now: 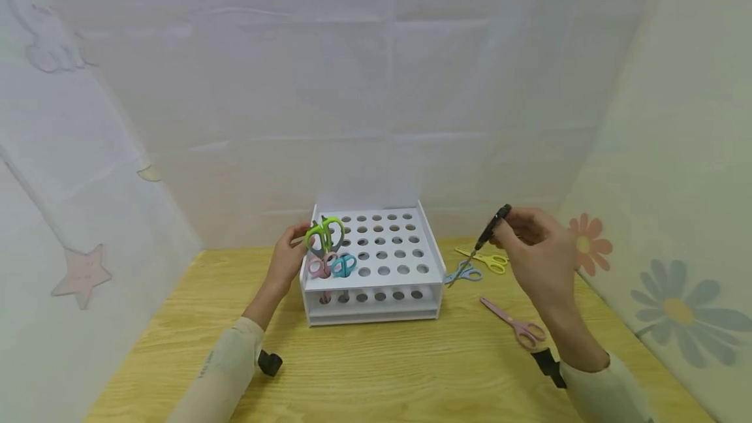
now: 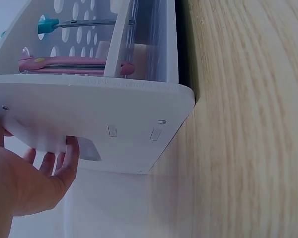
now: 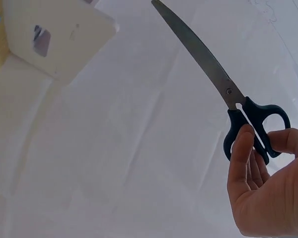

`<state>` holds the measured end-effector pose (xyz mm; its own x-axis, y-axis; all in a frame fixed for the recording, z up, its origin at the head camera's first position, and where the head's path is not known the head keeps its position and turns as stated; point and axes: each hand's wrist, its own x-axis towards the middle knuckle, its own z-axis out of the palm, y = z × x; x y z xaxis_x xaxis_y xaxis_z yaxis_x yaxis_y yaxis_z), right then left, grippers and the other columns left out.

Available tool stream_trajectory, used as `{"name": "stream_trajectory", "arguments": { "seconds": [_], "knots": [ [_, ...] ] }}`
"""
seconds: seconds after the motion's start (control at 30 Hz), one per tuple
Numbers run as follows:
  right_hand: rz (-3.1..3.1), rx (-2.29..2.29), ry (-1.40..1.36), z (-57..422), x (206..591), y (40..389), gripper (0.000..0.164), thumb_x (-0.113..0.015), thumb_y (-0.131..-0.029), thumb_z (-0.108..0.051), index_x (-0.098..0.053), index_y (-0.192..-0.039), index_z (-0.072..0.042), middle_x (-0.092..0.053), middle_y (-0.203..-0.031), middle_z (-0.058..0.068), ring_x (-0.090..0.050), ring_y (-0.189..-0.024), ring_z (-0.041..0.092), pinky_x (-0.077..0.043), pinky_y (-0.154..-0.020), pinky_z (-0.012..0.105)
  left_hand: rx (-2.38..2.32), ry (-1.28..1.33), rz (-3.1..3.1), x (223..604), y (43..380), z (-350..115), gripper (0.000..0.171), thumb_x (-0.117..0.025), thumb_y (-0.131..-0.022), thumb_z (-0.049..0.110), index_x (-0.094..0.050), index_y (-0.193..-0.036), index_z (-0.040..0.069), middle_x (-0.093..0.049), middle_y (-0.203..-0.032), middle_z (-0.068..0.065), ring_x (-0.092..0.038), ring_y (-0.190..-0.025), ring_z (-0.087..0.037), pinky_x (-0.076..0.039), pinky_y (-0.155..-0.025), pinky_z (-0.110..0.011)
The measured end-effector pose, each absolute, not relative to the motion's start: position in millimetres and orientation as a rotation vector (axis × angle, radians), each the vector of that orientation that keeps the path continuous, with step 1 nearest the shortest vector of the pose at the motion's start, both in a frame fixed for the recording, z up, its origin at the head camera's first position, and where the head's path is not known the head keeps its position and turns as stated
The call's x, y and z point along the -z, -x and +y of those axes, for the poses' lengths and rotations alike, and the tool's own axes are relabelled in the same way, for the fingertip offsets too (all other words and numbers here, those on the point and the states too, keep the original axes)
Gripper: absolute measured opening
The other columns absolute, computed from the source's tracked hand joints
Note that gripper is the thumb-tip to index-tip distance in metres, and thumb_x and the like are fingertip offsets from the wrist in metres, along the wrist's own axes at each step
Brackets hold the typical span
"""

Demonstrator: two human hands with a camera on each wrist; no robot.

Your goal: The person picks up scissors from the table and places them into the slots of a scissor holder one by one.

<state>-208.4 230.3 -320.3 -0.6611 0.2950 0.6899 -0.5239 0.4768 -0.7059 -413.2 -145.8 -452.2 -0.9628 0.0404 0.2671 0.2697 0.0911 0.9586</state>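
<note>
My right hand pinches a pair of black-handled scissors by the handles, the blades slanting down to the left, right of the white rack. In the right wrist view, the closed blades show in full above the fingers. At the rack's left side, my left hand grips the side panel, with fingertips at its cutout. Green scissors, pink scissors and teal scissors stand handles up in holes at the rack's left.
On the wooden table, yellow scissors and light blue scissors lie just right of the rack. Another pink pair of scissors lies nearer the front, close to the right forearm. A white sheet hangs behind the rack.
</note>
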Motion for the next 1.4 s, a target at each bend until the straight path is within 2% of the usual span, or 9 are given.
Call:
{"name": "stream_trajectory", "arguments": {
  "seconds": [0.27, 0.47, 0.8, 1.03, 1.27, 1.4],
  "knots": [
    [-1.823, -1.476, -0.264, 193.2, 312.8, 227.1, 0.015, -0.072, -0.096, -0.012, -0.071, -0.104, 0.001, -0.072, -0.087, 0.013, -0.071, -0.074, 0.027, -0.058, -0.070, 0.029, 2.009, 0.315, -2.190, 454.5, 417.5, -147.2, 0.044, -0.064, -0.101, 0.015, -0.052, -0.142, 0.003, -0.052, -0.142, -0.020, -0.050, -0.130, -0.040, -0.042, -0.105, -0.052],
    [-1.812, -1.587, -0.322, 170.7, 316.3, 244.3, 0.021, -0.074, -0.096, -0.017, -0.070, -0.106, 0.000, -0.073, -0.090, 0.015, -0.071, -0.077, 0.028, -0.059, -0.074, 0.033, 2.015, 0.320, -2.184, 459.2, 420.2, -138.8, 0.043, -0.065, -0.101, 0.017, -0.054, -0.141, 0.004, -0.054, -0.141, -0.018, -0.051, -0.128, -0.039, -0.044, -0.103, -0.051],
    [-1.852, -1.608, -0.403, 139.8, 338.4, 274.1, 0.016, -0.072, -0.094, -0.004, -0.070, -0.109, 0.002, -0.072, -0.097, 0.015, -0.071, -0.083, 0.033, -0.059, -0.073, 0.034, 2.011, 0.333, -2.174, 457.0, 419.4, -131.7, 0.048, -0.066, -0.101, 0.021, -0.052, -0.143, 0.003, -0.054, -0.141, -0.016, -0.051, -0.128, -0.037, -0.044, -0.103, -0.051],
    [-1.914, -1.535, -0.470, 125.3, 358.6, 288.6, 0.010, -0.075, -0.092, -0.005, -0.073, -0.102, -0.003, -0.073, -0.092, 0.007, -0.071, -0.080, 0.023, -0.058, -0.069, 0.028, 2.017, 0.331, -2.163, 454.4, 418.2, -130.1, 0.047, -0.066, -0.101, 0.019, -0.053, -0.143, 0.003, -0.054, -0.140, -0.017, -0.051, -0.128, -0.038, -0.044, -0.103, -0.050],
    [-1.986, -1.463, -0.435, 117.0, 377.4, 300.9, 0.008, -0.076, -0.091, -0.007, -0.074, -0.099, -0.005, -0.072, -0.087, 0.002, -0.070, -0.077, 0.018, -0.058, -0.070, 0.029, 2.009, 0.351, -2.168, 454.5, 417.7, -130.0, 0.046, -0.064, -0.102, 0.016, -0.051, -0.144, 0.002, -0.053, -0.141, -0.019, -0.051, -0.128, -0.039, -0.043, -0.103, -0.051],
    [-2.023, -1.450, -0.383, 114.5, 384.2, 304.9, 0.009, -0.079, -0.091, -0.013, -0.074, -0.096, -0.008, -0.072, -0.084, 0.000, -0.069, -0.073, 0.016, -0.057, -0.066, 0.030, 2.017, 0.360, -2.176, 449.0, 413.4, -130.0, 0.049, -0.063, -0.103, 0.017, -0.048, -0.146, 0.000, -0.051, -0.143, -0.021, -0.050, -0.129, -0.040, -0.043, -0.104, -0.051]
  ]
}}
